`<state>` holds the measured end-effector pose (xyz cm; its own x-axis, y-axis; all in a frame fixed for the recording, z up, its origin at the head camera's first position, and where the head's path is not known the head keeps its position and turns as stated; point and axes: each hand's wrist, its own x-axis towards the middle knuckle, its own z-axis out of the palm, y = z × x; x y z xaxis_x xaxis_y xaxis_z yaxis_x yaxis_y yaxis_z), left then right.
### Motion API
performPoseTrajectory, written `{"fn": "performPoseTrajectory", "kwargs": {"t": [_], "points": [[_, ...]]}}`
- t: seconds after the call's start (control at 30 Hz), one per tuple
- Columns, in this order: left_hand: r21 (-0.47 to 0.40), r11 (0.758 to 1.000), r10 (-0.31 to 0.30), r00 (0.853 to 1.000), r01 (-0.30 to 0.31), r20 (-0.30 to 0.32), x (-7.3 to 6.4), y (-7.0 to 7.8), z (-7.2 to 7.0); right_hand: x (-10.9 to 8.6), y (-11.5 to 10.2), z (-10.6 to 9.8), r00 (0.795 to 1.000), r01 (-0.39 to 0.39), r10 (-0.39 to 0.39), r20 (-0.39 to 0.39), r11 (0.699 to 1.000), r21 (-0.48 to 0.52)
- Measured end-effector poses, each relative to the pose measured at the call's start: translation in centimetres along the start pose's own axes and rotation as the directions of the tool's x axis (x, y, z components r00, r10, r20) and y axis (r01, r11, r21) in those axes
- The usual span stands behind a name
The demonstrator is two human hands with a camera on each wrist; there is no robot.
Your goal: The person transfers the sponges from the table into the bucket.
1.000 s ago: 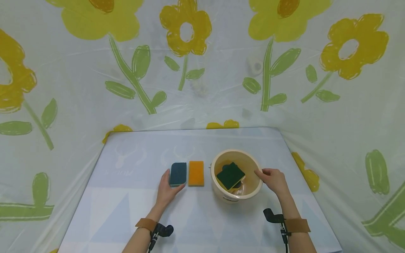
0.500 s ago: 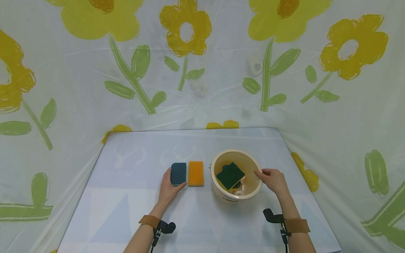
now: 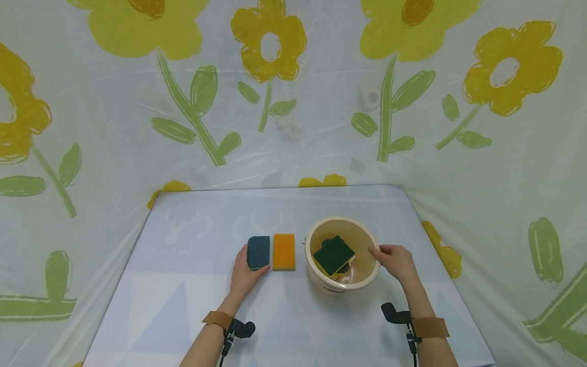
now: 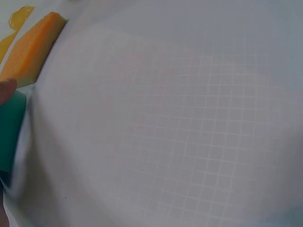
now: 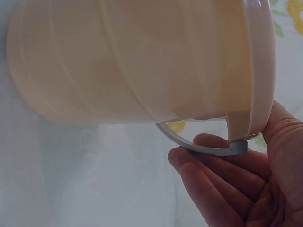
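My left hand [image 3: 245, 275] holds a blue sponge [image 3: 259, 252] on the table, thumb along its near edge and fingers at its left side. In the left wrist view, the sponge's teal side [image 4: 10, 130] shows at the left edge, below the thumb. Just right of it lies an orange sponge [image 3: 284, 252]. A cream bucket [image 3: 316, 279] stands further right, and a dark green scouring sponge [image 3: 334, 256] lies on other sponges inside. My right hand [image 3: 398, 260] grips the bucket's rim, thumb over the edge. The right wrist view shows its fingers by the grey handle [image 5: 203, 150].
A pale cloth with blue triangles covers the table [image 3: 284, 321]. Behind and around it hangs a white curtain [image 3: 321, 122] printed with yellow flowers. Each wrist wears a brown strap with a small black camera [image 3: 242, 329].
My left wrist has shifted slightly right and forward, and the blue sponge shows less of its near side than before. My right hand and the bucket have stayed in place.
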<state>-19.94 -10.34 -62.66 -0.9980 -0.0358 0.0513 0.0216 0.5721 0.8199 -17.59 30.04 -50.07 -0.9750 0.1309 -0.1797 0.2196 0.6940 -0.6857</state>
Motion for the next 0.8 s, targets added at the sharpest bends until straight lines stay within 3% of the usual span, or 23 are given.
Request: {"fn": "performPoseTrajectory", "kwargs": {"t": [0.8], "points": [[0.011, 0.999, -0.038, 0.999, 0.038, 0.026, 0.03, -0.15, -0.08, 0.02, 0.00, 0.00, 1.000, -0.018, 0.018, -0.008, 1.000, -0.002]]}}
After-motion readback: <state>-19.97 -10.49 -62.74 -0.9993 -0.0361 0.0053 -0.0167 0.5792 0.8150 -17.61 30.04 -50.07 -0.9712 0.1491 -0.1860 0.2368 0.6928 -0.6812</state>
